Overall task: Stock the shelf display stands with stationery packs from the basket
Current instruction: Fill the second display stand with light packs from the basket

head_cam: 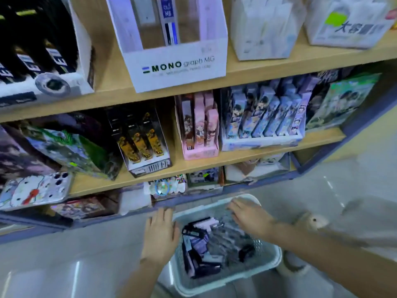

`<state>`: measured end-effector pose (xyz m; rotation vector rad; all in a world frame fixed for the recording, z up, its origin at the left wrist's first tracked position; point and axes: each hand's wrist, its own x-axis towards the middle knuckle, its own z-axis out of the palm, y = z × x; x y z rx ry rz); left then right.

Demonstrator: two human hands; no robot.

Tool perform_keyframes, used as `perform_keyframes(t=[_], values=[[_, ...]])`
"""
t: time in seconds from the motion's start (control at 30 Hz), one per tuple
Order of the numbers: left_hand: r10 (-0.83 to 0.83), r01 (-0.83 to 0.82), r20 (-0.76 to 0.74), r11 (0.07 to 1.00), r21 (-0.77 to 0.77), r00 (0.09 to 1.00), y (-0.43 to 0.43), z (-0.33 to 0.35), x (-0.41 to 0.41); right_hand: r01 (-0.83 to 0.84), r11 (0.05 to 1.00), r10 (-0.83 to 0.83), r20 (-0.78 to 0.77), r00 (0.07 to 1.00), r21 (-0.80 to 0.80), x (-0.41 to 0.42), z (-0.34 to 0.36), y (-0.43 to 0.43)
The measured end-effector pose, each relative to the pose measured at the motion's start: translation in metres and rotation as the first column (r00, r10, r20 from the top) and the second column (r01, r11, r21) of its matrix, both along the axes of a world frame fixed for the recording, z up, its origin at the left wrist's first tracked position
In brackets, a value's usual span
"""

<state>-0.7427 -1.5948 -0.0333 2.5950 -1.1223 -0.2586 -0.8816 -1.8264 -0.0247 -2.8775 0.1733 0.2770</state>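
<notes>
Fingers [234, 208] of the right hand [247, 215] lie spread, gripping nothing, on packs [202, 248] in the basket [193, 286], left hand [160, 231] flat at its rim; this picking step probably next needs pinching one pack.

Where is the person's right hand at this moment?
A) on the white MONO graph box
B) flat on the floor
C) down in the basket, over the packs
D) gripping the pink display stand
C: the right hand reaches down inside the pale basket, just above the stationery packs lying in it.
</notes>
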Motion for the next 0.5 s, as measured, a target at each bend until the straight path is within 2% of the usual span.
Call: perform_keyframes(t=[0.07,0.17,0.33,0.43,0.5], values=[[0.115,-0.117,-0.16,0.993,0.0,0.98,0.006,-0.021,-0.002,0.074,0.993,-0.056,-0.193,0.98,0.09,-0.014,-0.042,0.007],[0.211,-0.223,-0.321,0.975,-0.003,0.923,0.006,-0.041,-0.007,0.161,0.971,-0.098,-0.323,0.941,0.174,-0.028,-0.08,0.018],[0.281,-0.329,-0.427,0.943,-0.041,0.859,-0.004,-0.066,-0.017,0.413,0.88,-0.277,-0.452,0.848,0.235,-0.035,-0.116,0.017],[0.338,-0.411,-0.456,0.909,-0.068,0.824,-0.013,-0.075,-0.023,0.463,0.852,-0.306,-0.486,0.819,0.243,-0.036,-0.128,0.015],[0.367,-0.445,-0.443,0.892,-0.083,0.818,-0.018,-0.078,-0.026,0.437,0.875,-0.296,-0.483,0.824,0.208,-0.034,-0.133,0.015]])
